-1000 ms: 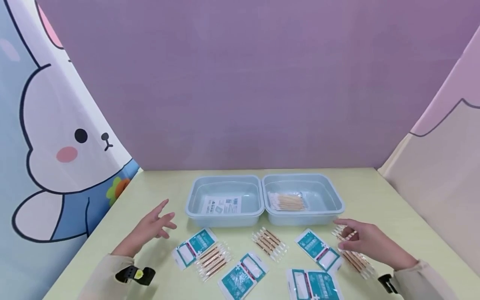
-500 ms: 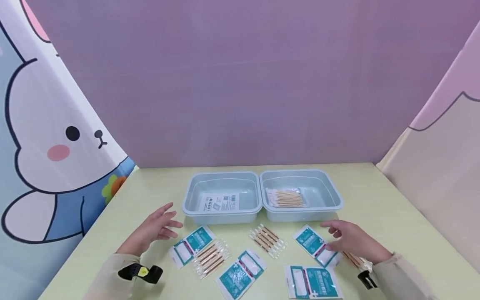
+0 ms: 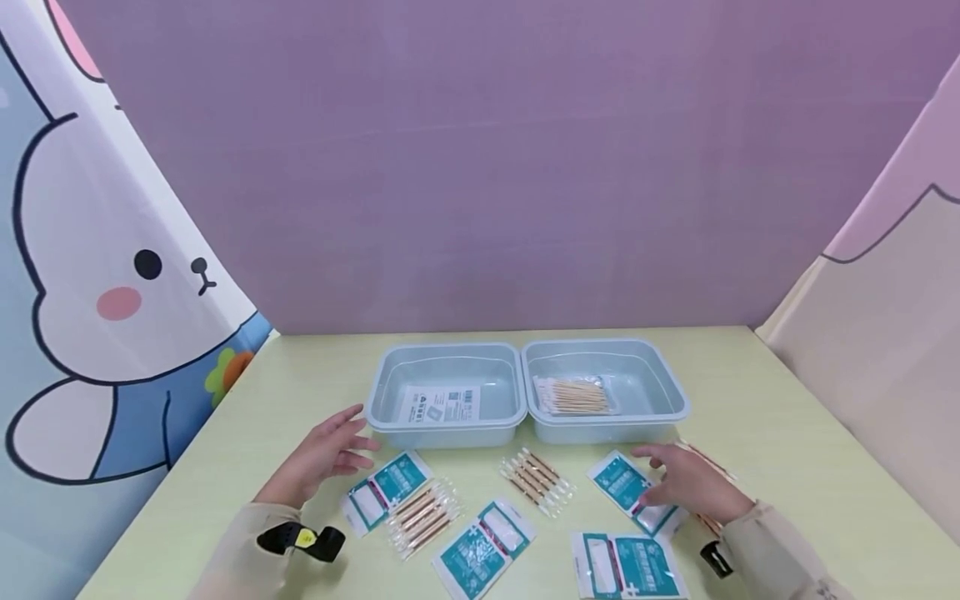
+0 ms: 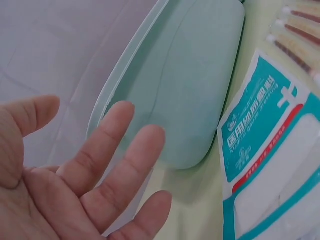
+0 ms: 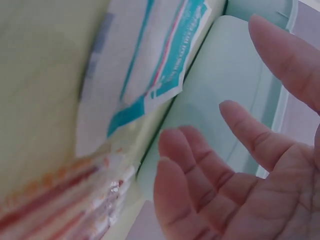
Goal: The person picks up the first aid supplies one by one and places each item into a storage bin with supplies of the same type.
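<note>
My left hand (image 3: 322,454) hovers by the front left corner of the left blue tub (image 3: 450,436), fingers spread and holding nothing. Just right of it lies a teal-and-white medical gauze dressing packet (image 3: 401,477), its print readable in the left wrist view. My right hand (image 3: 693,483) is over the right side of the table with fingers loosely bent and nothing in them. Below it are another gauze packet (image 3: 621,482) and a clear pack of brown-stemmed swabs (image 3: 705,457), both partly hidden by the hand. In the right wrist view the fingers are apart from this swab pack (image 5: 75,200).
Beside the left tub stands the right blue tub (image 3: 607,429), holding a bag of wooden cotton swabs (image 3: 579,397). A printed label (image 3: 438,405) lies in the left tub. Two more swab packs (image 3: 423,518) (image 3: 537,482) and gauze packets (image 3: 483,550) (image 3: 630,567) lie in front.
My right hand has moved left, from over the swab pack toward the right gauze packet. My left hand has shifted slightly right, closer to the left tub. The packets stay put.
</note>
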The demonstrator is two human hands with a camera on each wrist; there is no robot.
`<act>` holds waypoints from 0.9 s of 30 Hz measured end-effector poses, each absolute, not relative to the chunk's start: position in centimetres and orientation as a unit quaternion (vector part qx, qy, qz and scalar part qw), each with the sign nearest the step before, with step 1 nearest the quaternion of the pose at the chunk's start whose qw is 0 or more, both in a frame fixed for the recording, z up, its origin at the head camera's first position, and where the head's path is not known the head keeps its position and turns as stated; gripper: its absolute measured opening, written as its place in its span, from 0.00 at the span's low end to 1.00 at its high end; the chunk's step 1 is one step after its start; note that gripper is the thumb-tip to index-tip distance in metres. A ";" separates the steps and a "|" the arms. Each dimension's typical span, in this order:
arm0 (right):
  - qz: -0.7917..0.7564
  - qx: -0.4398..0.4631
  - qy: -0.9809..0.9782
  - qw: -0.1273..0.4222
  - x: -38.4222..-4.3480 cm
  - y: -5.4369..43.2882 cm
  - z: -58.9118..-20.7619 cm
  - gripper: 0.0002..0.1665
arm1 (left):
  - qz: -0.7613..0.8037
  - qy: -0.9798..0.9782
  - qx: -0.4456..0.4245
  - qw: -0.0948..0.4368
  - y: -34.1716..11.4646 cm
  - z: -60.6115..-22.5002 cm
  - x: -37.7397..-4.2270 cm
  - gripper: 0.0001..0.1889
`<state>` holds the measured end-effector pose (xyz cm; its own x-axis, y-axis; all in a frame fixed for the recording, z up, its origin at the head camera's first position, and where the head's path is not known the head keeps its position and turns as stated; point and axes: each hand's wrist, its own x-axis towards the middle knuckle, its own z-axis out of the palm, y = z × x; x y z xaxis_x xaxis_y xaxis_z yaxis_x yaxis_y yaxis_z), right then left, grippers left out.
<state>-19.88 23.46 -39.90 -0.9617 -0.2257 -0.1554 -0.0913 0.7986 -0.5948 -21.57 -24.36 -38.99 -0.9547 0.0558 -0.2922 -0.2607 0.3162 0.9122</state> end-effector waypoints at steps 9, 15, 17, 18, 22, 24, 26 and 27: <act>-0.305 -0.069 0.943 0.115 -20.4 22.7 -41.0 0.43 | 0.601 0.787 -0.072 0.117 -23.8 -39.4 -22.0 0.33; -0.296 -0.062 0.946 0.119 -20.6 22.2 -41.2 0.46 | 0.606 0.783 -0.090 0.108 -23.3 -39.7 -22.2 0.30; -0.282 -0.060 0.950 0.118 -20.7 22.1 -41.3 0.47 | 0.609 0.781 -0.095 0.102 -23.0 -39.8 -22.3 0.29; -0.277 -0.061 0.952 0.115 -20.7 22.1 -41.3 0.47 | 0.611 0.779 -0.098 0.099 -22.9 -39.8 -22.3 0.29; -0.250 -0.067 0.960 0.101 -20.8 21.8 -41.7 0.48 | 0.622 0.770 -0.114 0.086 -22.4 -39.8 -22.3 0.29; -0.242 -0.071 0.963 0.094 -20.9 21.7 -41.7 0.47 | 0.627 0.765 -0.121 0.080 -22.2 -39.8 -22.3 0.29; -0.230 -0.074 0.966 0.091 -20.9 21.6 -41.7 0.47 | 0.630 0.762 -0.126 0.075 -22.1 -39.9 -22.3 0.29; -0.229 -0.074 0.966 0.091 -21.0 21.6 -41.7 0.47 | 0.631 0.762 -0.126 0.073 -22.1 -39.8 -22.3 0.29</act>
